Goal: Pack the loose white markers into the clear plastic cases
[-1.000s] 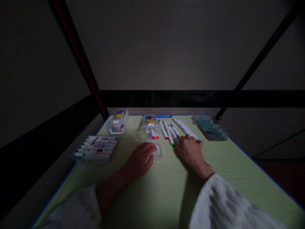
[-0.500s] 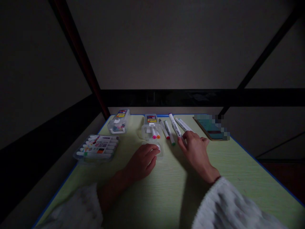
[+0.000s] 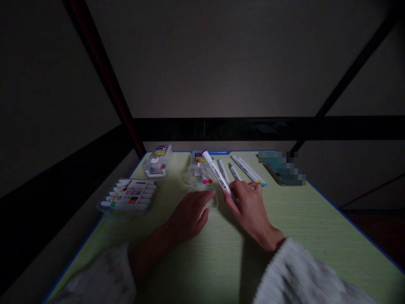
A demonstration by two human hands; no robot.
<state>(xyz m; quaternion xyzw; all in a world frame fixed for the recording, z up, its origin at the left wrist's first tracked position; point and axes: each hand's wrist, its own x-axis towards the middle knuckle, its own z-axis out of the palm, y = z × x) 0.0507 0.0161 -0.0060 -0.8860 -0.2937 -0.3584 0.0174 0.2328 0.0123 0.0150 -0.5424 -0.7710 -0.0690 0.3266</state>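
Note:
A white marker with a purple end [image 3: 216, 172] is pinched between the thumb and fingers of my right hand [image 3: 248, 211]. It slants up and to the left, its purple end in front of a clear plastic case [image 3: 196, 173]. Pink- and orange-ended markers [image 3: 207, 181] lie in that case. My left hand [image 3: 190, 215] is by the case's clear flap [image 3: 212, 203], thumb and fingers apart, with nothing visible in it. Beyond my right hand lie more white markers [image 3: 248, 169], partly hidden by its fingers.
On the left lies a clear case full of markers [image 3: 131, 196]. Behind it stands another clear case [image 3: 158, 164] with small coloured things inside. A phone [image 3: 278, 171], partly blurred out, lies at the right edge of the light green table [image 3: 316, 236].
My right hand has moved left, bringing the purple-ended marker over toward the middle case. My left thumb and fingers have parted slightly more.

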